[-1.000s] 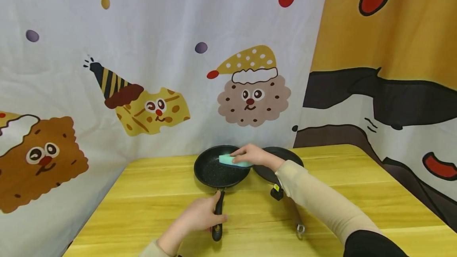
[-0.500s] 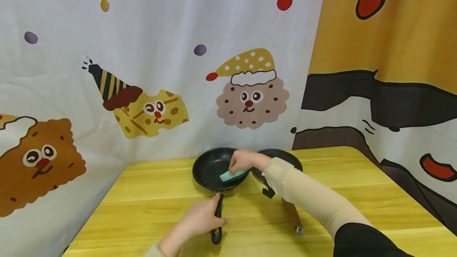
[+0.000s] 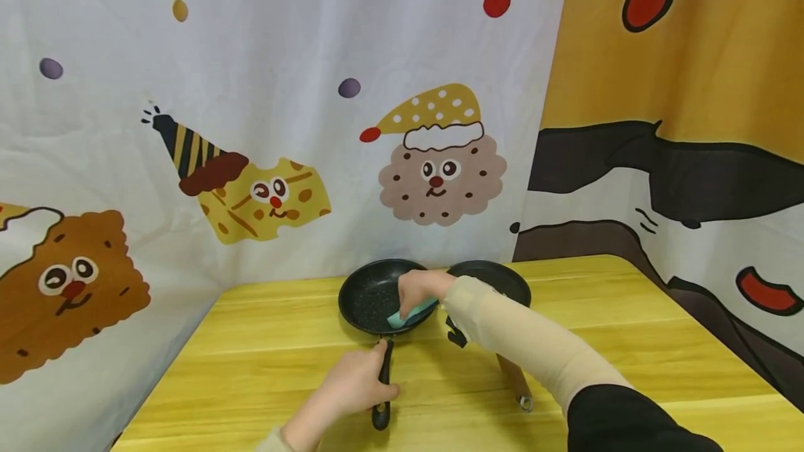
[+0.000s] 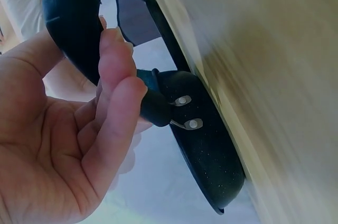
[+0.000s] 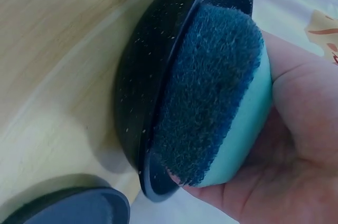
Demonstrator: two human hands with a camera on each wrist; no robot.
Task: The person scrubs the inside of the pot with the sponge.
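Observation:
A black speckled frying pan [image 3: 367,298] rests on the table with its handle [image 3: 380,416] toward me. My left hand [image 3: 354,382] grips that handle; in the left wrist view the fingers [image 4: 119,123] curl about it. Over the pan's near right side, my right hand [image 3: 417,290] holds a sponge [image 3: 397,320] between thumb and fingers. In the right wrist view the sponge shows a dark blue scouring layer [image 5: 206,86] and a light green foam side [image 5: 245,123]. It lies tilted across the pan's rim, partly inside the pan.
A second, flatter dark pan [image 3: 496,277] stands just right of the first, its brown handle [image 3: 514,375] pointing toward me, partly under my right forearm. The wooden table [image 3: 264,340] meets a printed curtain [image 3: 283,89] at the back.
My right hand has drawn the sponge from the pan's middle right toward its near, handle side and tilted it. The left hand keeps its grip on the handle, and the pan stays put.

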